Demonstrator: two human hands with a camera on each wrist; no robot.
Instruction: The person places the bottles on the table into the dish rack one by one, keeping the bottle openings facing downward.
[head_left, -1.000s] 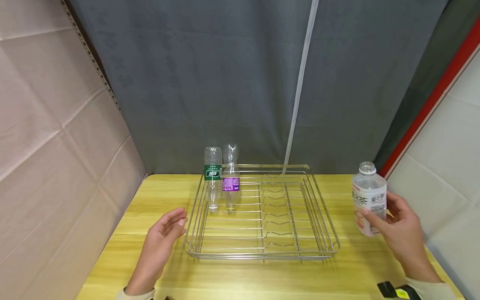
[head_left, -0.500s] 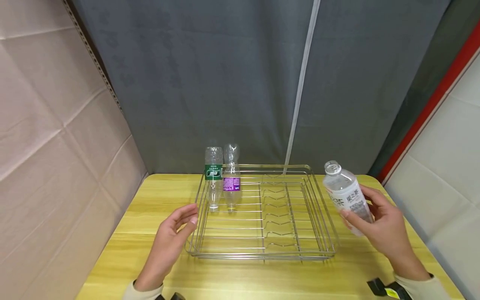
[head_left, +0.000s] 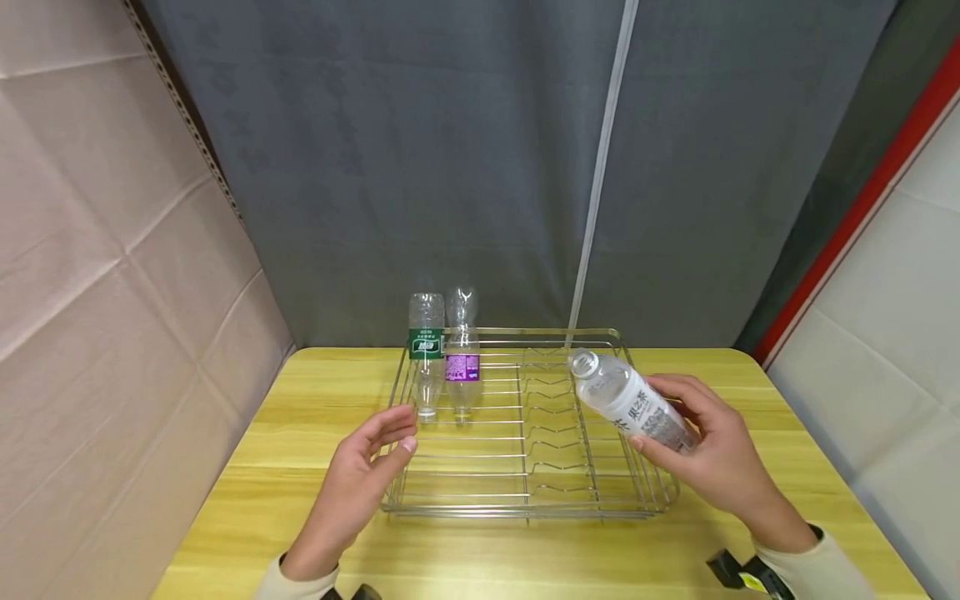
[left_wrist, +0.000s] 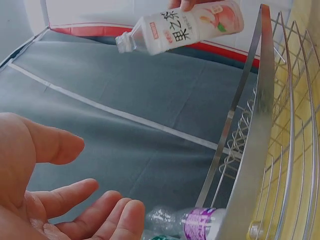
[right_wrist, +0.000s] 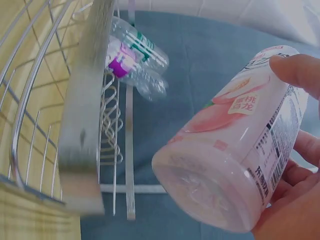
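My right hand grips a clear plastic bottle by its lower half, with a white label that shows peaches in the right wrist view. The bottle is uncapped and tilted, its mouth toward the upper left, over the right side of a wire rack. My left hand holds nothing; its fingers are loosely bent beside the rack's left rim. Inside the rack at the back left, a green-labelled bottle and a purple-labelled bottle lean side by side, necks down.
The rack stands on a yellow wood-grain table. A grey curtain hangs behind it. Pale padded walls close in the left and right sides, with a red strip along the right one.
My right hand has carried the bottle leftward, from beside the rack to over its right side, tilting it further. My left hand has shifted right, closer over the rack's left rim.
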